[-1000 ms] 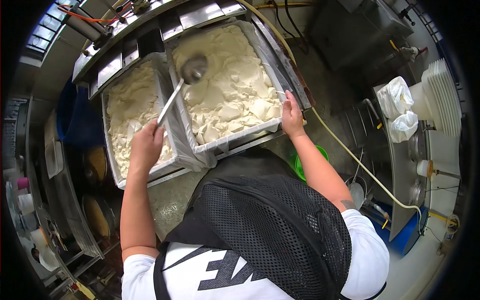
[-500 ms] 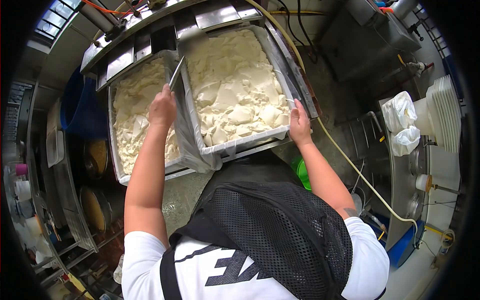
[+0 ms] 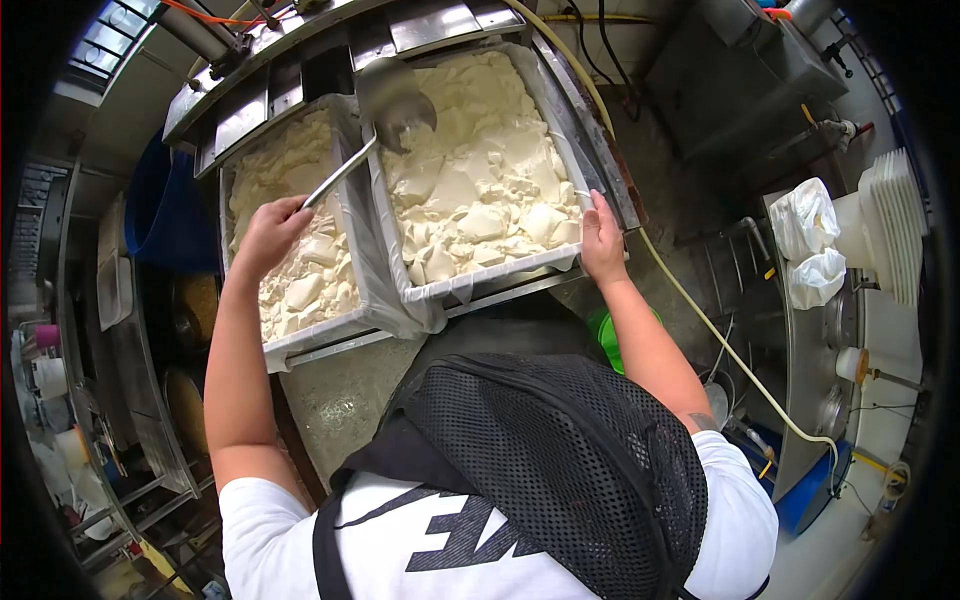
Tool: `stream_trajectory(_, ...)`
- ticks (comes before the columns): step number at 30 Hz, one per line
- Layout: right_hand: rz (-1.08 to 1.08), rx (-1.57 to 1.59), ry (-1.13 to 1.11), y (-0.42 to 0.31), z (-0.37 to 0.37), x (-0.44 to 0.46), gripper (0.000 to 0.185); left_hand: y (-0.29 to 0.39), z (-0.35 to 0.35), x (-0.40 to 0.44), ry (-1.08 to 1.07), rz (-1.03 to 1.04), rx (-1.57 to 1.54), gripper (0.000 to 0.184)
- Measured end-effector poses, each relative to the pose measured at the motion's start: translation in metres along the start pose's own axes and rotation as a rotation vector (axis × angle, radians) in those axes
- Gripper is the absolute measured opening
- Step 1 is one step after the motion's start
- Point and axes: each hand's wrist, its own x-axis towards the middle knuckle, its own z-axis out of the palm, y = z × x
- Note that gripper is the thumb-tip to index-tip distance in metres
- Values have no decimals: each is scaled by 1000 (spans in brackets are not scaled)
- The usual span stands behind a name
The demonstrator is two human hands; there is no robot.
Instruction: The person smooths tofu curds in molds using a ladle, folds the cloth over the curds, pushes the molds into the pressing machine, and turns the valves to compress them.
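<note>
My left hand [image 3: 270, 236] is closed round the metal handle of a ladle [image 3: 340, 170]. The ladle's broad round bowl reaches over the far left corner of the right-hand tray, against pale, broken curd [image 3: 475, 165]; part of the bowl is blurred. That right-hand tray [image 3: 490, 272] is lined with whitish cloth. At its near right corner, my right hand [image 3: 602, 242] grips the rim. A second cloth-lined tray [image 3: 318, 335] stands close on the left, filled with similar lumpy curd [image 3: 310, 275], below my left forearm.
Metal plates [image 3: 430, 28] border the trays' far side. A blue barrel [image 3: 170, 215] stands left. A pale hose [image 3: 715, 325] runs down the right, near a green bucket [image 3: 608, 340]. White plastic bags [image 3: 805, 215] and stacked white trays [image 3: 890, 230] sit far right.
My left hand has moved left and toward me, tilting the ladle handle lower. The ladle's bowl now shows over the curd in the right-hand tray. My right hand stays at the corner.
</note>
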Motion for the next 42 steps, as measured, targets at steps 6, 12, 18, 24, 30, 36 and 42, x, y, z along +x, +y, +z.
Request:
stream_trajectory(6, 15, -11, -15, 0, 0, 1, 61, 34, -38, -55, -130, 21, 200, 34)
stream_trajectory(12, 0, -28, -18, -1, -2, 1, 61, 27, -37, -83, -301, -291, -258, 25)
stream_trajectory(18, 18, -17, -17, -4, -2, 1, 62, 40, 10, -104, -242, -602, -860, 14)
stream_trajectory(24, 50, -24, -22, -5, -2, 1, 62, 34, 66, -22, 70, -274, -566, 18)
stream_trajectory(30, 40, -8, -15, -2, 0, 1, 63, 24, 100, 38, 441, 71, 666, 34)
stream_trajectory(36, 13, -9, 2, -3, -1, 0, 63, 10, 104, 59, 509, 123, 692, 37)
stream_trajectory(42, 5, 8, 16, -7, -1, 0, 63, 32, 106, 35, 443, 40, 513, 32)
